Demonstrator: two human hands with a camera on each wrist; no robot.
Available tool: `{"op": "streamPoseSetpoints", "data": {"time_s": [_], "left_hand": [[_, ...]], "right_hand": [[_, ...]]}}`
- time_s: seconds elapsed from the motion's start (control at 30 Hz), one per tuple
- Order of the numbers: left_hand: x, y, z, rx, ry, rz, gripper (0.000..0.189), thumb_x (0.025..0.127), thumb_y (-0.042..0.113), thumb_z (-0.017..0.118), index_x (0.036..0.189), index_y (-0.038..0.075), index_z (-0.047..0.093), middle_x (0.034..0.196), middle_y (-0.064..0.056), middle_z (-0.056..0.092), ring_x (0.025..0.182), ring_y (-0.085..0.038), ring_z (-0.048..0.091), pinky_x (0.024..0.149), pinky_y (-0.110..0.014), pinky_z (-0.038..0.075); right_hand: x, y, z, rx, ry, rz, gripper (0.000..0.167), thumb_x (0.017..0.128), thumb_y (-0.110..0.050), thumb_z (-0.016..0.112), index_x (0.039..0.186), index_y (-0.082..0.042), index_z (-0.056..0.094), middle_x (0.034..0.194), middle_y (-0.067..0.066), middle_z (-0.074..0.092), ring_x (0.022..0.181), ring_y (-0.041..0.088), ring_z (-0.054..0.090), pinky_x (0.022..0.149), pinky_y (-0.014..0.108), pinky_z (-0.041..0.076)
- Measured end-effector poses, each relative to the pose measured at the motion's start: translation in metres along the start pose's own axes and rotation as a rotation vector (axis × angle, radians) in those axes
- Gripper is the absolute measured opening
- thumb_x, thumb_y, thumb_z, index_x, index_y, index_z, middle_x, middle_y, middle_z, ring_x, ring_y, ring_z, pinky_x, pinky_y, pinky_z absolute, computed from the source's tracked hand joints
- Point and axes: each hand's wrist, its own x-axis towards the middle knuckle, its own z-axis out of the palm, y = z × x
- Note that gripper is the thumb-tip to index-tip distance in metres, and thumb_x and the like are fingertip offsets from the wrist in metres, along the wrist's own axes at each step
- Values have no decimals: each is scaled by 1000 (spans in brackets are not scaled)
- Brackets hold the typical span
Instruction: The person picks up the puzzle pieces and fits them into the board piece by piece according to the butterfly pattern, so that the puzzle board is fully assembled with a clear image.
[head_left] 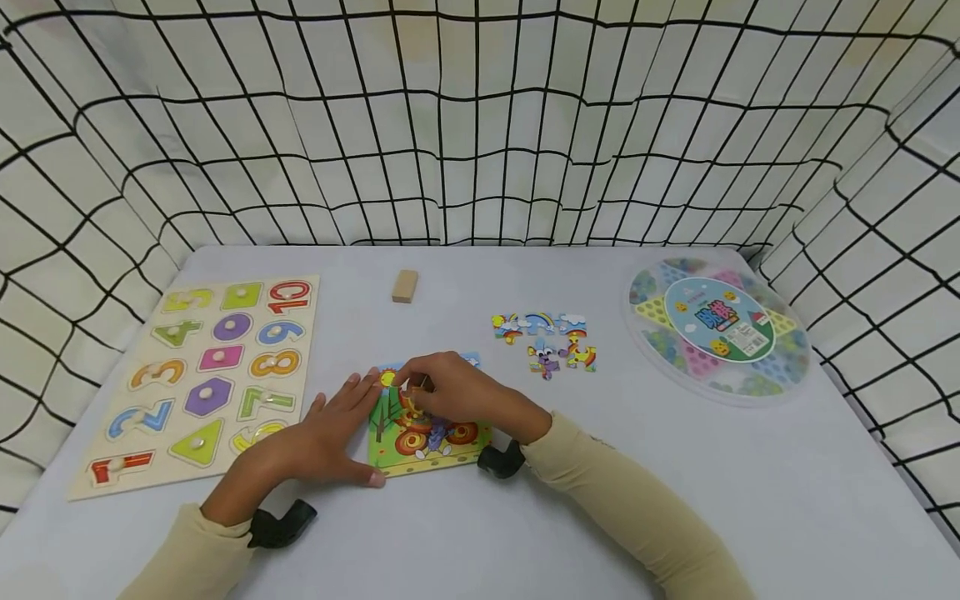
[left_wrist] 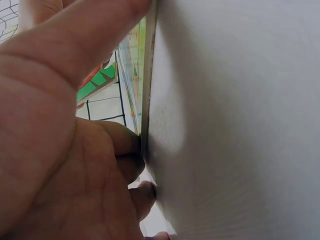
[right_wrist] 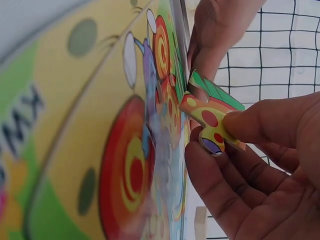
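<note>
A colourful jigsaw puzzle board [head_left: 431,462] with a cartoon bicycle scene lies at the middle of the table. Along its left side rests my left hand [head_left: 326,442], fingers stretched towards the upper edge and thumb at the lower left corner. In the left wrist view, those fingertips [left_wrist: 132,167] meet the board's edge. My right hand [head_left: 457,392] is over the upper part of the board. Between thumb and fingers it pinches a jigsaw piece [right_wrist: 212,117], yellow with red spots and a green strip, tilted close to the board's surface.
Several loose jigsaw pieces [head_left: 540,325] lie beyond the board, to the right. A small wooden block [head_left: 405,286] stands further back. On the left is a number-and-shape peg board [head_left: 168,425]; on the right, a round clear package [head_left: 720,321]. Black netting [head_left: 480,96] surrounds the table.
</note>
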Motion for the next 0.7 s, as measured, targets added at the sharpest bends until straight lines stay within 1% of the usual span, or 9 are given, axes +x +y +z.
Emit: {"op": "streamPoseSetpoints", "data": {"time_s": [0.13,0.27,0.47,0.7], "left_hand": [[-1,0,-1,-2,-4,1,120,72,59,78,153,-4,15,162,-16,2,146,-40,-2,106,-71,2],[-2,1,-1,-15,-9,-1,121,71,58,79,153,-5,16,161,-18,3,145,-42,-2,105,-73,2],[-3,0,0,-23,-9,7,120,71,59,78,153,-5,17,162,-17,2,145,-41,-2,105,-72,1],[-1,-1,-1,-40,-1,14,121,71,60,78,153,-3,16,162,-15,1,146,-40,-3,105,-73,0]], "right_hand": [[3,-3,4,-5,-10,7,23,95,-4,61,117,-7,67,92,-3,65,76,7,55,67,16,47],[5,-3,11,-9,-27,14,24,94,-3,61,117,-7,67,90,-5,65,73,5,55,66,15,47],[8,-4,17,-56,-45,17,26,93,-6,65,119,-6,67,99,-3,67,76,2,57,68,12,47],[11,-9,14,-97,-71,23,27,93,-8,65,120,-6,66,106,-3,68,81,0,57,70,11,45]]}}
